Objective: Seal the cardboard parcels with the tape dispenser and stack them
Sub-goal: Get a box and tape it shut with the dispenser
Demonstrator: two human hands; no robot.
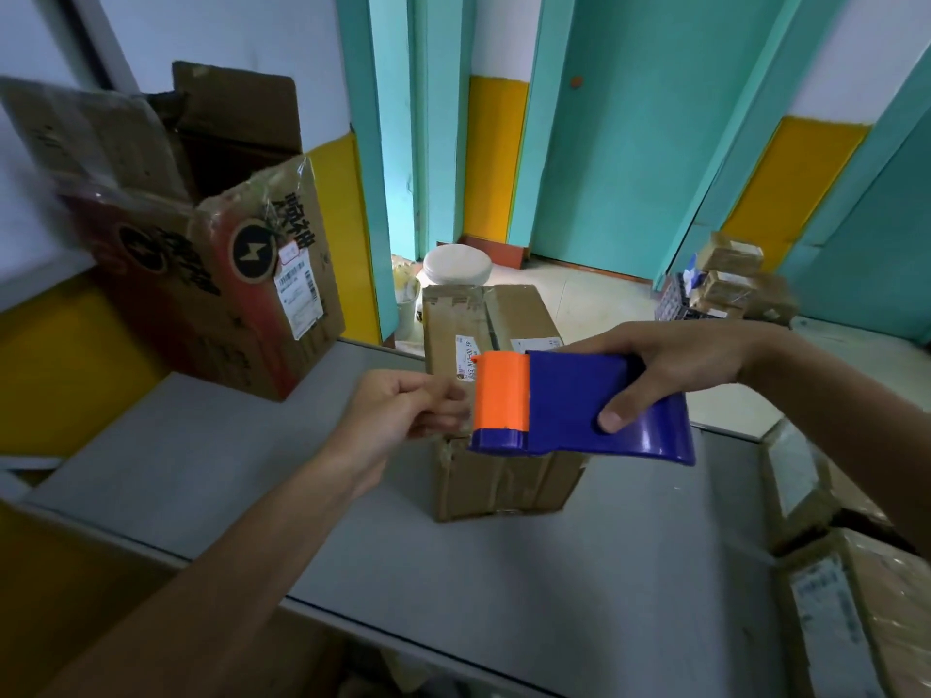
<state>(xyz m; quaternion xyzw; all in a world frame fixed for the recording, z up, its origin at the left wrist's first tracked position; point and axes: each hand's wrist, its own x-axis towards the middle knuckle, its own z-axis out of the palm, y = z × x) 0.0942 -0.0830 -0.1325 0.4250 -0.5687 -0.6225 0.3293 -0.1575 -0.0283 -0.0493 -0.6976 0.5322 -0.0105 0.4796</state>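
Observation:
A blue tape dispenser (594, 400) with an orange front cover is held in my right hand (675, 360), above a brown cardboard parcel (499, 476) that lies on the grey table (453, 571). The parcel's top flaps are shut and it carries white labels. My left hand (403, 410) is at the orange end of the dispenser, its fingertips pinched together against it; whether tape is between them cannot be told. A larger open carton (221, 264) with black print and a label stands at the back left of the table.
Several taped parcels (846, 586) are piled at the right, below the table edge. More small boxes (730, 279) sit on a ledge at the far right. A white bucket (456, 267) stands on the floor beyond the table, before teal doors.

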